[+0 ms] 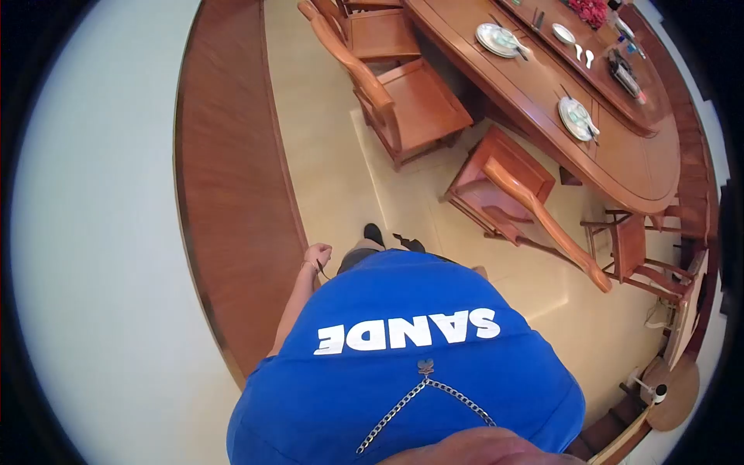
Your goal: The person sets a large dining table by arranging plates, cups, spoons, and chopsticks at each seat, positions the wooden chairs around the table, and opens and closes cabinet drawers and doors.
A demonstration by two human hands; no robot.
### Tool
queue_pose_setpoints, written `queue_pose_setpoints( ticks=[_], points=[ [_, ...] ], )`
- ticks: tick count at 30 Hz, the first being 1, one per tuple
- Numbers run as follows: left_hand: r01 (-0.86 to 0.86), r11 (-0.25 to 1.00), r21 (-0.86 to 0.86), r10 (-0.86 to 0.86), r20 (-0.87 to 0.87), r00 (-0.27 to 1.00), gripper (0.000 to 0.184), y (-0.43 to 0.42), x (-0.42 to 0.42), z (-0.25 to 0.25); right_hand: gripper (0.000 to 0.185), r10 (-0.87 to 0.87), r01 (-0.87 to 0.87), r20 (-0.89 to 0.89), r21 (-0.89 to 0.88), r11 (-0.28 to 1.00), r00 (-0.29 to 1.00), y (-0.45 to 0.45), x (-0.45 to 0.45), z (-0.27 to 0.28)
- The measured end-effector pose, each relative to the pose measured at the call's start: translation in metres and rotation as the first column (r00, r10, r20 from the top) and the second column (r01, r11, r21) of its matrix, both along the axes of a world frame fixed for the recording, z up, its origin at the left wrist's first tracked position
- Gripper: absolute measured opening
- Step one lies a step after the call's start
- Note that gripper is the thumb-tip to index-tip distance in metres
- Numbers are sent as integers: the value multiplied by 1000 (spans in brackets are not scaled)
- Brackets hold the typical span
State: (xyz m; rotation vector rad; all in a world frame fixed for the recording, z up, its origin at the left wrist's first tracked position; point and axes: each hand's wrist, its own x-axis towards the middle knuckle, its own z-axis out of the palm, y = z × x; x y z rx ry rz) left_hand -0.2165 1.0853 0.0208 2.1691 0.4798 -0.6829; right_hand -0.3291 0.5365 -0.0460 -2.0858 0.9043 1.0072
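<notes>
My left hand (318,254) hangs low beside my left hip, its fingers curled in and nothing visible in them. A thin dark band or cord shows at that wrist. The wood-panelled lower wall (240,170) is nearest to it. Of my right side, only a small skin-toned sliver shows past the edge of my blue shirt (411,387); the fingers are hidden. A dark shoe (374,233) stands on the tiled floor (333,155), with a black shape (408,242) beside it that I cannot make out.
A wooden chair (511,182) stands ahead to the right, another chair (418,108) farther forward. Beyond them is a large wooden table (511,93) with stacked plates (500,40), more plates (577,118), white spoons (589,59) and red flowers (590,12). A round stool (673,395) sits at lower right.
</notes>
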Motion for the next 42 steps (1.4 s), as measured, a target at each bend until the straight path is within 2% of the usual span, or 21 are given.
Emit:
queue_pose_setpoints(
  ticks=[2,4,6,7,9,12,15,16,17,18,20,22,24,25,31,33,36,37,39,40,42],
  points=[
    [5,1000,2,-5,-52,999,29,27,31,29,19,-113,98,201,82,992,973,60,71,97],
    [49,998,43,-45,-96,994,27,54,53,41,19,-357,308,139,287,907,924,89,117,67],
    [124,989,79,-108,-180,978,25,88,74,39,22,-265,183,219,333,925,939,108,157,56],
    [218,961,172,-183,-198,963,24,103,86,35,22,-272,191,218,331,924,937,117,174,56],
    [320,911,260,-264,-229,937,23,116,103,42,20,-422,287,257,433,854,869,137,196,67],
    [42,988,148,-15,-176,984,27,128,132,45,20,-338,258,220,324,910,915,150,214,77],
    [105,992,68,-95,-129,987,28,151,161,-4,19,-182,168,99,129,977,978,155,218,81],
    [144,988,56,-138,-103,985,28,154,169,-13,19,-190,177,96,129,976,977,160,221,81],
    [31,999,31,-27,-117,993,28,152,175,-15,19,-148,149,-22,64,987,989,163,225,87],
    [37,999,29,-33,-120,992,28,141,187,0,18,-108,110,-142,4,994,984,163,229,90],
    [119,982,146,-95,-164,982,28,124,219,52,18,-112,112,-157,-7,994,981,170,249,103],
    [135,986,99,-122,-125,985,28,163,236,-22,17,-122,122,-160,-6,992,980,182,283,97],
    [339,929,147,-318,-149,936,29,193,259,-52,23,-372,391,-189,74,918,909,183,311,61],
    [219,973,65,-190,-300,935,28,201,276,-37,35,-391,424,-197,162,891,899,187,326,54],
    [265,932,246,-208,-235,950,28,240,423,33,38,-508,504,-52,245,828,860,222,427,56],
    [4,991,136,0,-34,999,28,273,457,-12,39,-552,544,-39,244,803,833,233,440,58],
    [-39,999,36,41,-42,998,28,239,523,41,41,-623,608,-23,245,755,782,249,457,55],
    [-36,999,27,37,-39,999,28,233,542,40,42,-641,625,-23,245,741,768,257,465,58],
    [162,987,-18,-162,-3,987,28,232,576,33,43,-707,686,-18,258,680,707,275,470,54],
    [172,985,-20,-172,-4,985,28,231,593,32,43,-737,714,-14,261,650,676,285,475,53],
    [493,860,133,-491,-47,870,29,226,631,35,45,-809,777,-3,278,564,588,309,485,52]
  ],
)
